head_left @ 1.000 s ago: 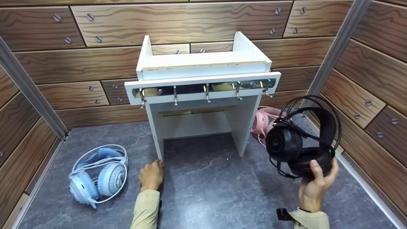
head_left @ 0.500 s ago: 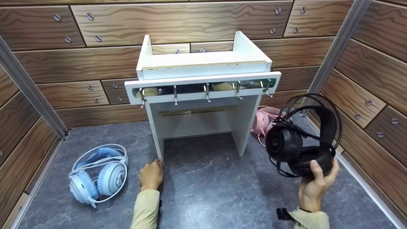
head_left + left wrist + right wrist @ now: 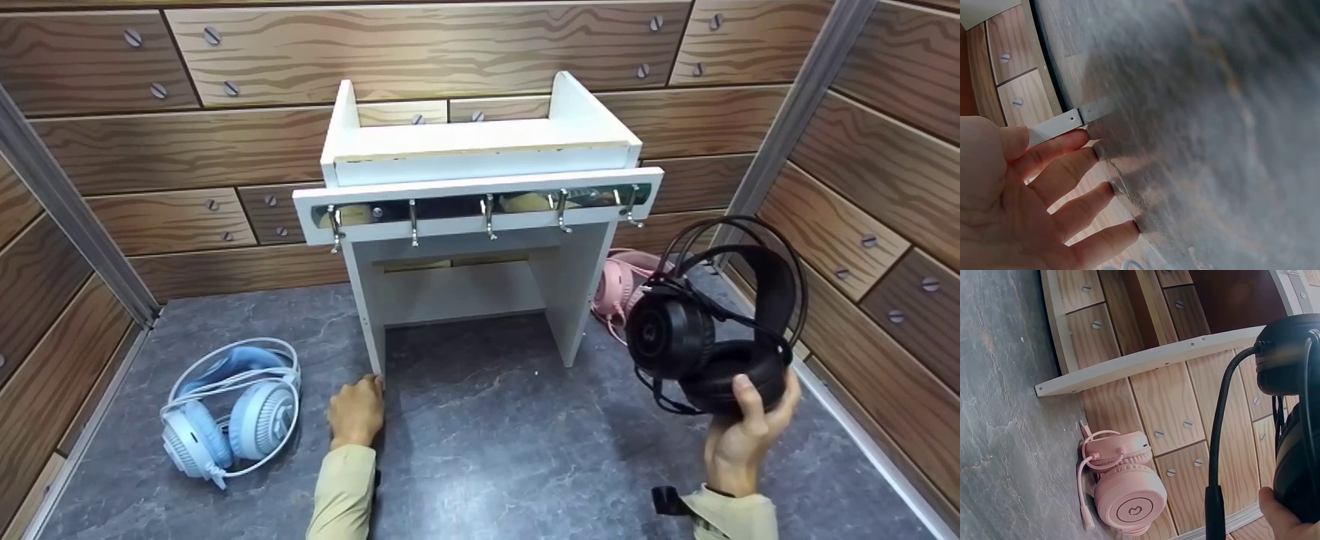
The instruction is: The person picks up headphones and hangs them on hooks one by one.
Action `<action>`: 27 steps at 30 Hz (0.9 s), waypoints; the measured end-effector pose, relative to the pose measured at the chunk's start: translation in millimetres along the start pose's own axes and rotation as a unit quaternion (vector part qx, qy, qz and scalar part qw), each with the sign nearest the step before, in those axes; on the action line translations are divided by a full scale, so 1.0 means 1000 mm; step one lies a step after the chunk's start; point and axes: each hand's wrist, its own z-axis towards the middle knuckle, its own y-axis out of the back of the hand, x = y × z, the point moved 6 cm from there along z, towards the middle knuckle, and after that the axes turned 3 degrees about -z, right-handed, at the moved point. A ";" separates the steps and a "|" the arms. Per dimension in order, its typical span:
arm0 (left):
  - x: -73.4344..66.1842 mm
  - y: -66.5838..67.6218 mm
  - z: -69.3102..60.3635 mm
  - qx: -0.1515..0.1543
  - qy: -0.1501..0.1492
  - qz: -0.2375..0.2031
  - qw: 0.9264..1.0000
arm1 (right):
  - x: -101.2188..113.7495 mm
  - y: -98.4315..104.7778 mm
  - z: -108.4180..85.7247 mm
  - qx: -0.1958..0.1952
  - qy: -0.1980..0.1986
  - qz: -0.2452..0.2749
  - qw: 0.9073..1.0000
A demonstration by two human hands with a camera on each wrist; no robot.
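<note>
Holding: black headphones [image 3: 675, 336], beyond right grip [image 3: 746, 439] | curled round 1 earcup [image 3: 726, 384] | left grip [image 3: 355, 411]: pinching white stand leg [image 3: 370, 307]

In the head view, bright light falls from above, whitening the top of the white rack [image 3: 480, 140]. On the gray tabletop [image 3: 480, 420], glare lies nearer the body than both grips; left of the right hand [image 3: 746, 439] is a soft shadow. Beyond the left hand [image 3: 1044, 191], its wrist view is streaky and blurred. The black headphones [image 3: 1286, 354] lose detail in darkness.
</note>
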 end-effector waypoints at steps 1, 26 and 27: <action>0.000 0.000 0.000 0.002 0.000 0.002 1.000 | 0.000 0.000 0.000 -0.001 0.000 -0.005 1.000; 0.000 0.000 0.000 0.001 -0.007 0.004 1.000 | 0.002 -0.003 -0.006 0.004 0.046 -0.038 0.998; -0.001 0.000 0.000 0.000 -0.007 0.003 1.000 | 0.002 -0.003 -0.006 0.004 0.047 -0.038 0.998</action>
